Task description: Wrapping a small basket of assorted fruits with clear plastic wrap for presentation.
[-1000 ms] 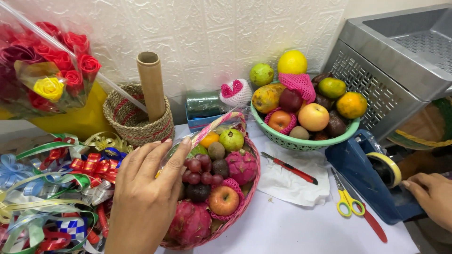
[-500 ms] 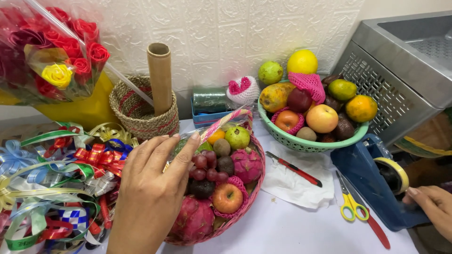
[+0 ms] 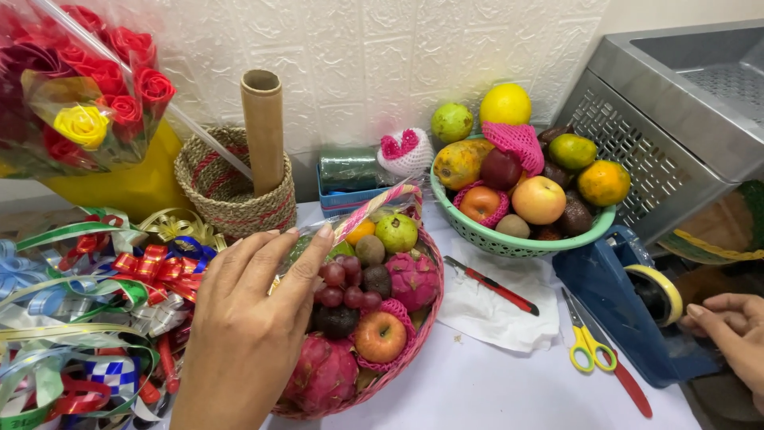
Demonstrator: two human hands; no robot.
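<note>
The left hand (image 3: 247, 334) is raised over the near-left edge of the pink basket (image 3: 414, 338), fingers together and gently bent, thumb tip touching a sheet of clear wrap (image 3: 318, 239) that lies over the fruit; it is not gripping anything, only resting against the wrap. Under and just right of that hand the basket holds grapes (image 3: 346, 287), a dark fruit, a red apple (image 3: 380, 336) in pink foam netting, two dragon fruits (image 3: 322, 374), a kiwi and a green guava (image 3: 396, 232). The basket's striped handle (image 3: 374, 205) arches just beyond the fingertips. Left of the hand lies a heap of ribbons and bows (image 3: 87, 318); beyond it stand a woven pot (image 3: 231, 191) with a cardboard tube (image 3: 264, 131) upright in it, and a wrapped rose bouquet (image 3: 76, 95). The right hand (image 3: 736, 334) sits well apart at the right edge, fingers curled loosely, touching the blue tape dispenser (image 3: 621, 302) beside its tape roll (image 3: 659, 291); whether it grips anything I cannot tell. Between the hands lie yellow scissors (image 3: 589, 346), a red cutter (image 3: 493, 285) on white paper (image 3: 497, 306), and farther back a green bowl (image 3: 517, 239) piled with fruit, beside a metal machine (image 3: 676, 111).
</note>
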